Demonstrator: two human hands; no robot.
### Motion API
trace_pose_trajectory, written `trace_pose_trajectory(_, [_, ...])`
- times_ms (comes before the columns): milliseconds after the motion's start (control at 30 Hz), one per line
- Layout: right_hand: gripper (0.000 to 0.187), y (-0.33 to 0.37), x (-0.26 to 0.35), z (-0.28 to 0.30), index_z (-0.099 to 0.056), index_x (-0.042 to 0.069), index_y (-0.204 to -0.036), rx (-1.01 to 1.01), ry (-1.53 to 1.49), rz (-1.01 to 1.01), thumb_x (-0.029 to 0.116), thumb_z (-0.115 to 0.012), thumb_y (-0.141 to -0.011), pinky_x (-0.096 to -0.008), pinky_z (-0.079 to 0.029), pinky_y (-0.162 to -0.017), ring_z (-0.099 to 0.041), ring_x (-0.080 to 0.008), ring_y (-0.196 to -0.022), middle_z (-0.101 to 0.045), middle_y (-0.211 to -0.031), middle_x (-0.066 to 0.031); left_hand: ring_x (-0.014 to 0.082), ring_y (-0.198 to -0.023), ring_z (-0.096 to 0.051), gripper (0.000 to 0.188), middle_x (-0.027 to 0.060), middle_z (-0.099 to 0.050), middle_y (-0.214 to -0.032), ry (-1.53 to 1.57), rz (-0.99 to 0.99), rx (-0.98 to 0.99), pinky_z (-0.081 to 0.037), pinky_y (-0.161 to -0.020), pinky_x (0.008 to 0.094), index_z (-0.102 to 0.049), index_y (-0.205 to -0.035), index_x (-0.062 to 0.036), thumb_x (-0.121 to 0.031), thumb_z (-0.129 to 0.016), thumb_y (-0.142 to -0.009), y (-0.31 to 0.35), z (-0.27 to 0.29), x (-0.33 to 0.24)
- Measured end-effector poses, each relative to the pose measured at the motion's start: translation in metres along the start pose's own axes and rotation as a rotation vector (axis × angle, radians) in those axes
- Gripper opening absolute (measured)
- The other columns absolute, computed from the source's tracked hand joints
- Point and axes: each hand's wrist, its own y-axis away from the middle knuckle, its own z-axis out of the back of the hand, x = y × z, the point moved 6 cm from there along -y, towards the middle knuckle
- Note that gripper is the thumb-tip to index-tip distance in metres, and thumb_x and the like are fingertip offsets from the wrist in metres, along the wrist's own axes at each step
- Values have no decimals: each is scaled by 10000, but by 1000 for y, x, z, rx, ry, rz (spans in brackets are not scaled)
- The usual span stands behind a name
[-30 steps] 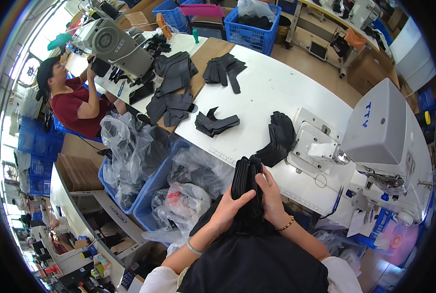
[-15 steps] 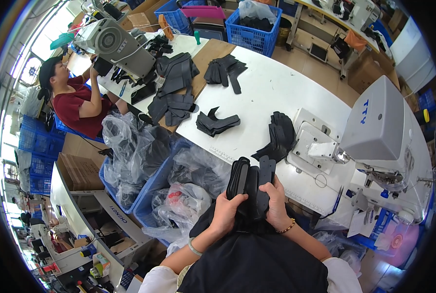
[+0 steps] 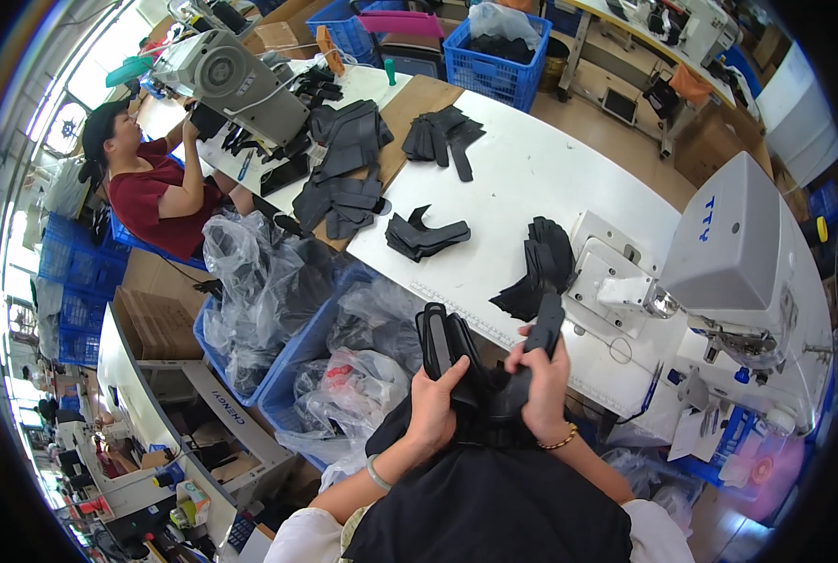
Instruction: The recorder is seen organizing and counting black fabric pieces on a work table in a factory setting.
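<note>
My left hand is closed round a stack of black flat pieces, held upright over my lap with the thumb pressed on its near side. To the right, my right hand grips a black strip-like bundle, its top standing above the fingers. More black material hangs between the two hands, and its lower part is lost against my dark apron. Beyond the right hand, on the white table, lies a fanned pile of black cut pieces. A smaller pile of bent black pieces sits farther left.
A sewing machine stands at the right; another sewing machine is at the far left beside a person in a red shirt. Blue crates with clear plastic bags flank the table. More black pieces lie farther back.
My hands have moved apart: the right one has drawn its bundle right and turned it, opening a gap from the stack in my left hand. The view has shifted slightly.
</note>
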Motion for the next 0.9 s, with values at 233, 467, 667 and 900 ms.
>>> trace_pose_trajectory(233, [279,-36,42,30,-530,-15,-933,-15,27,-67,251,-531,-848,-201,-316,-442,-403,-73,-475,-423,-549,-6,181,-719,-614,181,76,-608,-800,-95,-20,107,-513,-641,293,-556,-937,9,-123,-614,-828,-7,-5,-39])
trace_pose_trajectory(467, [286,-9,-19,-32,-557,41,-883,253,288,-294,261,-701,-769,-183,-342,-493,-433,-31,-562,-514,-705,34,93,-802,-545,270,61,-573,-894,-441,-167,231,-450,-709,225,-491,-1090,23,-151,-549,-892,-3,-27,-18])
trace_pose_trajectory(667, [211,-11,-28,-21,-563,9,-928,29,-39,-241,188,-617,-829,-206,-450,-601,-539,-64,-675,-563,-791,-8,181,-883,-545,629,122,-541,-998,-725,-284,370,-457,-797,296,-424,-1138,72,-289,-737,-729,6,-38,-22])
trace_pose_trajectory(900, [304,-8,-35,-30,-546,42,-995,133,-251,-300,330,-528,-901,-216,-473,-638,-557,-67,-739,-571,-862,-14,219,-1152,-426,787,175,-415,-1243,-839,-232,458,-367,-955,344,-340,-1256,42,-276,-779,-686,-4,-27,-12])
